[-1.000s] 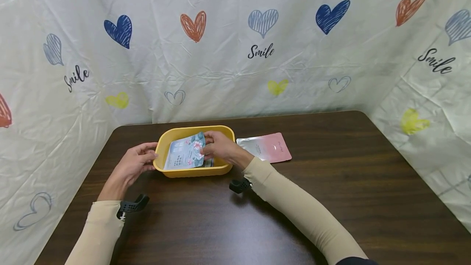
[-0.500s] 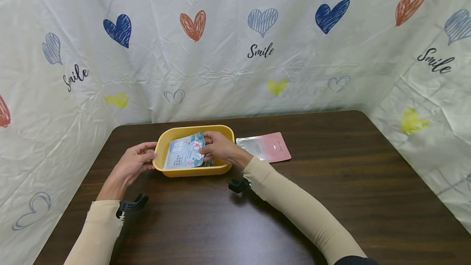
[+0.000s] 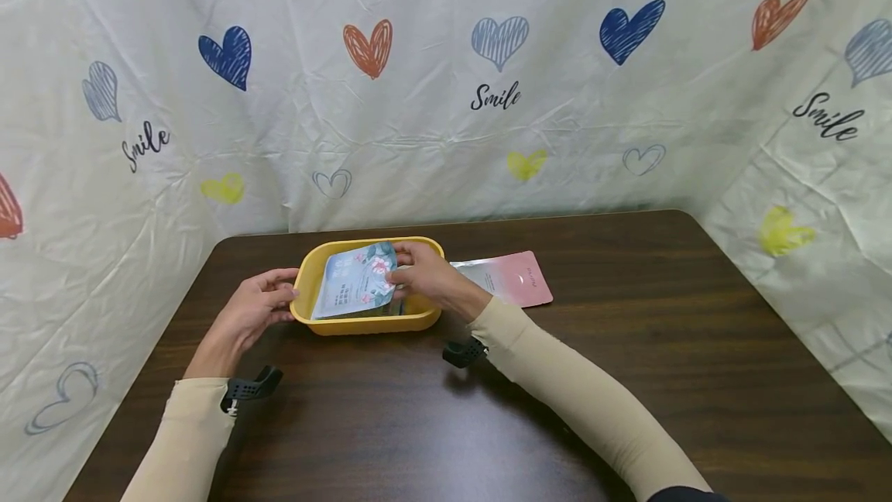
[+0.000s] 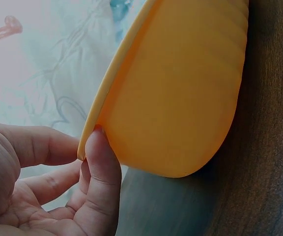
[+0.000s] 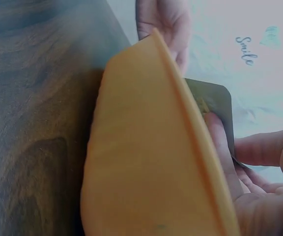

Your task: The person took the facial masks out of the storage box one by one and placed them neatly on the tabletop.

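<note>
Packet apparently between right fingers.

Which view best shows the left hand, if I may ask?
The left wrist view: up close, the left hand pinches the rim of the yellow basin. The head view shows the hand smaller, at the basin's end; the right wrist view shows only part, beyond the basin.

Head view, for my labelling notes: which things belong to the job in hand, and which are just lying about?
Seemingly in the job:
flowered packet, in the right hand
yellow tub, rim pinched by the left hand

Seemingly lying about:
pink packet, on the table, in neither hand
</note>
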Motion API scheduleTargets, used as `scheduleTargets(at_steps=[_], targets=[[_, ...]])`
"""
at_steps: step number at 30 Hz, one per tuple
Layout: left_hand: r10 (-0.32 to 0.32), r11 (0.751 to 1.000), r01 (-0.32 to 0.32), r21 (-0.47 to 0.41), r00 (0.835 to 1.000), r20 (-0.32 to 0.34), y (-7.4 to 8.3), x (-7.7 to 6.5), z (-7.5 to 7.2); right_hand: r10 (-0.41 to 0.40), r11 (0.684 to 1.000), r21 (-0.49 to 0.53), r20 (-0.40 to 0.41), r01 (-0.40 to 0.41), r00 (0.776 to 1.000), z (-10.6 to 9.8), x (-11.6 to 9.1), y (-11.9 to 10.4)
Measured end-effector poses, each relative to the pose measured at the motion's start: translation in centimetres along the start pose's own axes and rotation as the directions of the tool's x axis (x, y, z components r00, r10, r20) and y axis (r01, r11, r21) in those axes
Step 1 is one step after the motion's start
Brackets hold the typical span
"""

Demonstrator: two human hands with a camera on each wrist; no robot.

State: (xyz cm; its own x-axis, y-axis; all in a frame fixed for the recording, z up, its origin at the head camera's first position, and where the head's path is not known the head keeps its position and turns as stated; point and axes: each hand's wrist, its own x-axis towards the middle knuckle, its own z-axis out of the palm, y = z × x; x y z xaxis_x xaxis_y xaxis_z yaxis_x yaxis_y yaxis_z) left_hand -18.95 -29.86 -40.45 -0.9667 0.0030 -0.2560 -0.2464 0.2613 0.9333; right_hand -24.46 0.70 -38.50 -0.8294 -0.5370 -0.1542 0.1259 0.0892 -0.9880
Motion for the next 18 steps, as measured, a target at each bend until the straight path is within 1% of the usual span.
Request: scheduleTargets(at_steps=[6,11,18], targets=[[-0.009,1.000,0.009,0.009,1.000,-0.001,0.1,0.0,0.0,-0.040,0.999,0.020,-0.014,0.040,0.999,-1.5,-1.2,-0.8],[-0.006,1.000,0.006,0.013,1.000,0.002,0.1,-0.1,0.0,-0.049,0.998,0.046,-0.038,0.051,0.998,-3.0,-2.2,-1.4],[-0.003,1.000,0.003,0.023,1.000,-0.006,0.1,-0.1,0.0,-0.051,0.998,0.040,-0.057,0.053,0.997,-5.3,-4.0,-2.0]])
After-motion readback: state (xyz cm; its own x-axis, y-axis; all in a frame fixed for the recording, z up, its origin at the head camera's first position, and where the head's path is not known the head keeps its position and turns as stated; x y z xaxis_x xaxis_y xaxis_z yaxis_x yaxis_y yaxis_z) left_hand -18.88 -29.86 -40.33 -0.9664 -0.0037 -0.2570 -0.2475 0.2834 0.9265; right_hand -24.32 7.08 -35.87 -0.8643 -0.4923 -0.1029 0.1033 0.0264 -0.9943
